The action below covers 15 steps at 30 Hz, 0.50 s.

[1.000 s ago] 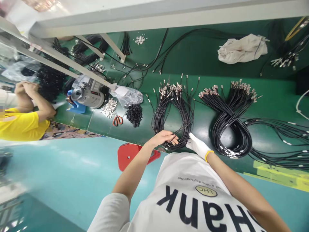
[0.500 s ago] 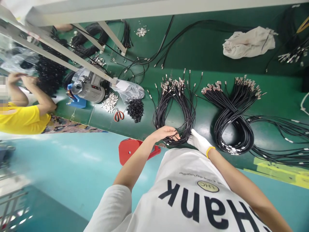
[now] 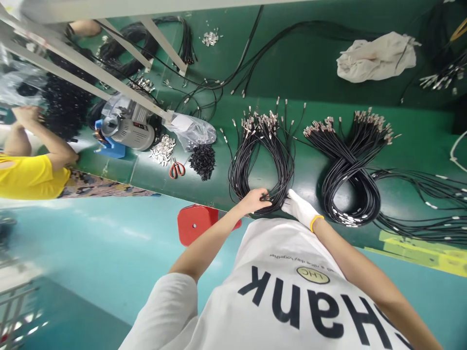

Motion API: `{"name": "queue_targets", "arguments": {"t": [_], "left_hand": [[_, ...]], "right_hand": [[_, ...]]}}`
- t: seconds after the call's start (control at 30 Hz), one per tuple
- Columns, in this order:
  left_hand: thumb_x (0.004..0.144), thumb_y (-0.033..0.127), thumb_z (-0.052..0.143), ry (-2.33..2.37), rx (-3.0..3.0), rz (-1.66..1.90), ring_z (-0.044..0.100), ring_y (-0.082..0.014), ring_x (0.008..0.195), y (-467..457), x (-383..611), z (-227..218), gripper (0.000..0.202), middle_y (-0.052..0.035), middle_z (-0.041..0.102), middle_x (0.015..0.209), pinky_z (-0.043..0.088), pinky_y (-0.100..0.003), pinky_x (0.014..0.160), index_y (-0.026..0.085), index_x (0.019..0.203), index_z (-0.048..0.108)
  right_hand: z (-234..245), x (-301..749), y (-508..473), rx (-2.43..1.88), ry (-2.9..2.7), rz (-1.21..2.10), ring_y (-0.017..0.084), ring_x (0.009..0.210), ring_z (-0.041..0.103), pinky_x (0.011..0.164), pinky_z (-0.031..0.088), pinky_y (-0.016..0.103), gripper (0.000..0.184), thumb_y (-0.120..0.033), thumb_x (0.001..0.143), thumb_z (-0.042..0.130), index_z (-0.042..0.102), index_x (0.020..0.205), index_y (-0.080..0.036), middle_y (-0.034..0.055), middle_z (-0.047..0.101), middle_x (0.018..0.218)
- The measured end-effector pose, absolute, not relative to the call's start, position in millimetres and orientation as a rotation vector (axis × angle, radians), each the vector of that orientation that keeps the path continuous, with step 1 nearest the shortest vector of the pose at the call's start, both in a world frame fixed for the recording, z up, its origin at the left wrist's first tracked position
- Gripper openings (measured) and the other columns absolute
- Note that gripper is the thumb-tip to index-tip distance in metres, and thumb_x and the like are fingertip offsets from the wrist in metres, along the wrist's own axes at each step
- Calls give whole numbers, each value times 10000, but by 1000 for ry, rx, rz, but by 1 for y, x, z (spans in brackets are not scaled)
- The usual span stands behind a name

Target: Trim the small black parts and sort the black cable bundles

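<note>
A looped bundle of black cables (image 3: 260,155) with metal terminals at its far ends lies on the green table (image 3: 310,82). My bare left hand (image 3: 255,199) is curled on the near end of the loop. My right hand (image 3: 299,208), in a white glove with a yellow cuff, grips the same loop from its right side. Both hands are at the table's near edge, just above my white shirt.
A second, crossed cable bundle (image 3: 348,170) lies to the right, with loose cables (image 3: 419,204) beyond it. On the left are orange scissors (image 3: 177,169), black small parts (image 3: 203,160), metal terminals (image 3: 162,149), a plastic bag (image 3: 191,131) and a grey machine (image 3: 127,127). A white cloth (image 3: 375,56) lies far right. A red stool (image 3: 197,223) stands below; a person in yellow (image 3: 29,175) works at left.
My left hand has gone from lying flat on the loop to curling its fingers into it. The gloved right hand stays against the loop's right side.
</note>
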<state>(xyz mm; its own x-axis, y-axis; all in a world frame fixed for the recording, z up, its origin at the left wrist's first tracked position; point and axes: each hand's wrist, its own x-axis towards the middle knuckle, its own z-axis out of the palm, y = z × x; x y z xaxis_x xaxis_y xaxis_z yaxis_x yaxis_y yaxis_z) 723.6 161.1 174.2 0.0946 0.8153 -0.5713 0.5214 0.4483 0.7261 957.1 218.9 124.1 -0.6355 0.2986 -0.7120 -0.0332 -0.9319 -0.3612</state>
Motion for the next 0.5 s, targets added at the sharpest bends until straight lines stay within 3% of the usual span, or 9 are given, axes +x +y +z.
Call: {"name": "queue_targets", "arguments": {"t": [0.2,0.3,0.5], "left_hand": [[684,328,838,1741,1274,247,642,-238,850,146,752,152,273,-71,680,872,437,-310,763,180,768,624],[755,279,753,1739,1265,257,615,-206,798,145,752,147,182,-48,646,771,413,-293,746,183,704,608],[752,426,736,1588,1169,353,492,-118,636,151,728,143,332,36,520,620,347,-240,621,151,636,589]], "right_hand": [[132,961,219,-1240,-481,2637,265,1467,449,1239,294,574,642,-612,995,445,477,1513,-234,143,521,1539],[132,962,219,-1252,-478,2628,270,1459,458,1240,299,568,637,-614,995,445,497,1496,-224,151,526,1533],[129,962,220,-1247,-468,2641,267,1461,457,1252,275,561,657,-631,985,464,485,1497,-220,149,526,1533]]}}
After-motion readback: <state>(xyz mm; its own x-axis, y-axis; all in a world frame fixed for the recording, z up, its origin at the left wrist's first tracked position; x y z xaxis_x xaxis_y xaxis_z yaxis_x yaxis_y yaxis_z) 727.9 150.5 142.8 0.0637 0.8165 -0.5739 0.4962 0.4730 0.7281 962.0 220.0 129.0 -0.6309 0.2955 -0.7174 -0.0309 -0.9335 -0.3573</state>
